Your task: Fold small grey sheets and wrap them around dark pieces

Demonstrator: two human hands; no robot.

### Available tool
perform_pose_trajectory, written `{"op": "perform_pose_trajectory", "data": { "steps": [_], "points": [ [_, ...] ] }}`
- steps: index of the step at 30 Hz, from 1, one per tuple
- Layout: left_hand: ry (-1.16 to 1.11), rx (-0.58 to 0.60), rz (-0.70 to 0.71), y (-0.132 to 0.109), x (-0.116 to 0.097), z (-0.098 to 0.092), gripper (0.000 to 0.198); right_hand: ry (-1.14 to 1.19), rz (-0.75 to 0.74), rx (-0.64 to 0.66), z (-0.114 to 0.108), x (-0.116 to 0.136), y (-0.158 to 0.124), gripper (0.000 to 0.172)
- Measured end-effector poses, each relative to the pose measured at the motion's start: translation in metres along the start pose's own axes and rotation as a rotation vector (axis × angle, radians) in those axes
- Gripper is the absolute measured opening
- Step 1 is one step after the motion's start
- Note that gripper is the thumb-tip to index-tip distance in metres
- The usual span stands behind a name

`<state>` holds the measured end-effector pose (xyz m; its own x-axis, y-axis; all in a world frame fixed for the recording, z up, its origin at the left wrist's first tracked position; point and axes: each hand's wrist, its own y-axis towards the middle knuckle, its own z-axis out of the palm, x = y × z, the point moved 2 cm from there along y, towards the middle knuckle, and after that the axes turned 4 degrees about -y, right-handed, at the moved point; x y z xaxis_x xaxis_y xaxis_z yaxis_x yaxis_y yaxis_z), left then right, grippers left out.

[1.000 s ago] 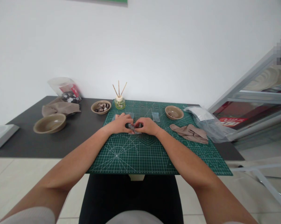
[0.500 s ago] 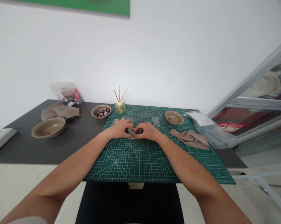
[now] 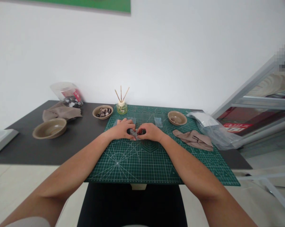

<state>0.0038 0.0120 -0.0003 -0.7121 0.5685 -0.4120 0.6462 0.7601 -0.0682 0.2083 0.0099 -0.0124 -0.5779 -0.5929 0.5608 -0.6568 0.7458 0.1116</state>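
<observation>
Over the middle of the green cutting mat (image 3: 133, 170), my left hand (image 3: 122, 129) and my right hand (image 3: 151, 132) are close together with fingers curled. Both pinch a small clear plastic bag (image 3: 134, 133) between them, low over the mat; its contents are too small to make out. Another small clear bag (image 3: 158, 122) lies flat just beyond my right hand, and one more (image 3: 132, 120) shows partly behind my left hand. A small bowl with a few pieces (image 3: 177, 118) stands right of my hands. Left of them, a bowl of dark and pale pieces (image 3: 103, 112) sits off the mat.
A reed diffuser (image 3: 121, 107) stands at the mat's back edge. To the right lie a brown cloth (image 3: 193, 139) and a large plastic bag (image 3: 218, 130). On the left are a larger bowl (image 3: 50, 129), another cloth (image 3: 62, 112), a clear tub (image 3: 70, 94) and a white device (image 3: 1, 140).
My hands keep nearly the same place and grip, with the right fingertips shifted slightly at the bag. The whole view has moved a little.
</observation>
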Motion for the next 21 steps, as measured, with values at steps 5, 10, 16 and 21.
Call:
{"op": "perform_pose_trajectory", "data": {
  "steps": [5,10,16,21],
  "points": [
    [0.000,-0.002,0.005,-0.0001,-0.0010,-0.0004,0.042,-0.048,-0.022,-0.014,0.0050,0.0050,0.0029,0.016],
    [0.009,-0.007,0.009,-0.0002,0.0004,0.0008,0.043,-0.054,-0.058,0.034,0.0015,0.0077,0.0006,0.013],
    [-0.004,0.006,-0.001,-0.0012,0.0001,0.0002,0.043,-0.092,-0.004,0.013,-0.0013,0.0036,-0.0009,0.015],
    [0.013,0.004,-0.002,-0.0004,-0.0010,-0.0004,0.041,-0.113,-0.033,-0.007,0.0051,0.0068,0.0027,0.016]
  ]
}}
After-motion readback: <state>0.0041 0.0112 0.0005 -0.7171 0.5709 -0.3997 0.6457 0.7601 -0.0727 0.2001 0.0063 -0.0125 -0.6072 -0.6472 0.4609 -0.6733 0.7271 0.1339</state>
